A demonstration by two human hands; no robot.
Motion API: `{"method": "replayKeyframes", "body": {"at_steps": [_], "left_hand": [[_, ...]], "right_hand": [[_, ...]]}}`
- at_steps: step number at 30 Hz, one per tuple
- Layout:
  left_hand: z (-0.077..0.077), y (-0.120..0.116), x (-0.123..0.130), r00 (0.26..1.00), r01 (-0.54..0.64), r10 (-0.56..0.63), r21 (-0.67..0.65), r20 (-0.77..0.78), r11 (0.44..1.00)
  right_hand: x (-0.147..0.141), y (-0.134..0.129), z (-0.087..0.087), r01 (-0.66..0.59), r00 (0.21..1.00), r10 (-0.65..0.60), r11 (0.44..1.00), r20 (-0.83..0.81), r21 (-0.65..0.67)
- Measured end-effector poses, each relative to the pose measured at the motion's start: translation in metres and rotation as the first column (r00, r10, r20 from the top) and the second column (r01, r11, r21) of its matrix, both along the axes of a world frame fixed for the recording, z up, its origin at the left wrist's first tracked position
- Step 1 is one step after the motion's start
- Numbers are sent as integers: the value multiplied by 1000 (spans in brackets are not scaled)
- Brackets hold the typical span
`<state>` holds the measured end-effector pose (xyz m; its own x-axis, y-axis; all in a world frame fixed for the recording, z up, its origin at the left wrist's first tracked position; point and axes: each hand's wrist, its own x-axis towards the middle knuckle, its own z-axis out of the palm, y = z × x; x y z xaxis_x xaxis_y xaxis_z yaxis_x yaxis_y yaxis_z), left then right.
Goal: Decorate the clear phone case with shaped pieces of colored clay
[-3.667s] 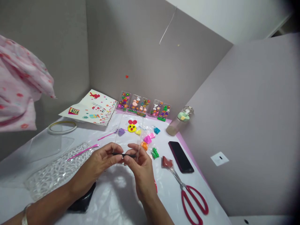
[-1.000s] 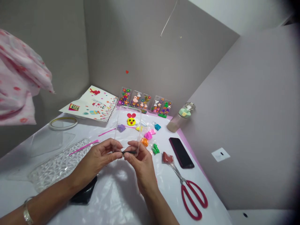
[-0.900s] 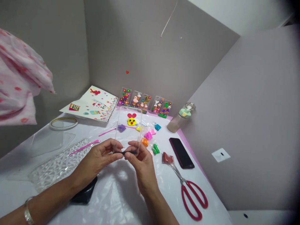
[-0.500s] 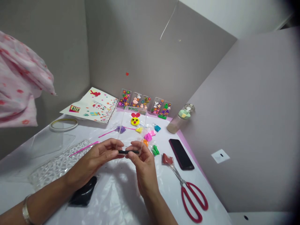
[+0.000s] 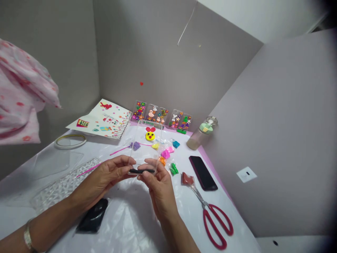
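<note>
Between both hands a clear phone case (image 5: 145, 154) is held up above the table. A yellow clay face (image 5: 150, 136) with red ears sits on its upper part, and a black clay strip (image 5: 141, 171) lies along its lower edge. My left hand (image 5: 116, 171) grips the lower left corner, thumb near the strip's end. At the lower right, my right hand (image 5: 158, 182) holds the case with its thumb by the strip. Packets of coloured clay lie behind, among them a green one (image 5: 174, 169) and a purple one (image 5: 135, 146). A black clay packet (image 5: 93, 215) rests under my left forearm.
Red-handled scissors (image 5: 218, 225) and a phone (image 5: 203, 173) lie at the right, with a bottle (image 5: 200, 133) behind. Decorated cases (image 5: 175, 119) lean on the wall. A notebook (image 5: 101, 119), tape roll (image 5: 70, 141) and textured clear sheet (image 5: 60, 186) are at the left.
The view has shifted slightly. My right thumb has moved a little left along the black clay strip, while both hands keep hold of the case.
</note>
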<state>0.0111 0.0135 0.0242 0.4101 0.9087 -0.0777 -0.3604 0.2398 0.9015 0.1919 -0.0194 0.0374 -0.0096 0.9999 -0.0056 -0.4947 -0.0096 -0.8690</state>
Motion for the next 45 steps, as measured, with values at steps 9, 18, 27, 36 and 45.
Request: {"method": "replayKeyframes", "body": {"at_steps": [9,18,27,36,45], "left_hand": [[3,-2,3,999,9,-6,82,-37,997],[-6,-6,3,974,-42,94,241,-207,970],[-8,-6,6,972,-24,78,237,-223,971],[-9,-8,9,971,-50,101,230,-216,972],[-9,-7,6,961,-100,156,238,-228,966]], "right_hand": [[-1,0,-3,23,999,-25,999,45,40],[-3,-2,-3,43,989,-42,999,142,-6],[-6,-3,-5,81,982,-74,996,176,-31],[-4,-2,-6,129,970,-129,992,206,12],[-1,1,-8,96,979,-102,994,174,46]]}}
